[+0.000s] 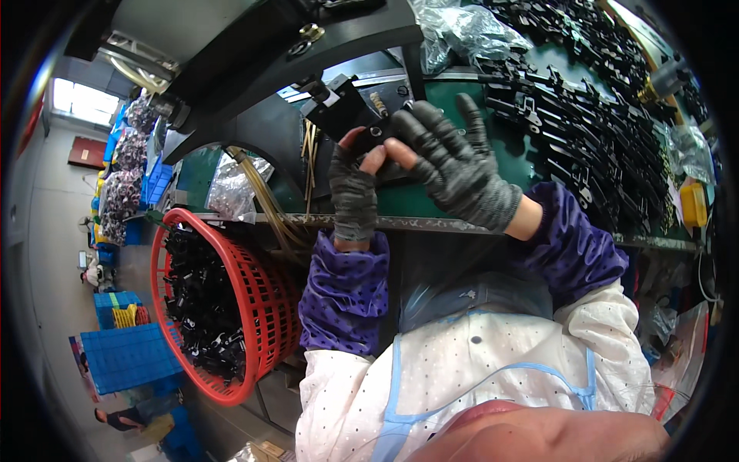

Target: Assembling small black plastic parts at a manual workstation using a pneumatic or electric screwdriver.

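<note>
obs.: your left hand (354, 185) and right hand (466, 165) meet just below the right end of the black machine frame (254, 77); both wear cut-off grey gloves (354, 204), bare tips probably left for feeling small parts; the dark metal piece (376, 132) is at those tips, under the frame's right end, near a brass-coloured spring (377, 104);

grip: your left thumb and finger are at the near side of the piece, likely to steady it; cannot tell whether they clamp it, or whether it is fixed to the machine; your right thumb is just beside them, the other fingers spread, back of the hand up; cannot tell whether this hand pinches the piece too, as the contact is hidden;

layout: long black parts (585, 146) overlap in rows on the green bench (512, 158), right of the frame, presumably to lie within your right arm's reach; the red basket (248, 308), below the frame and off the bench, holds smaller black pieces (200, 308), seemingly placed there to keep them near your left arm;
</note>
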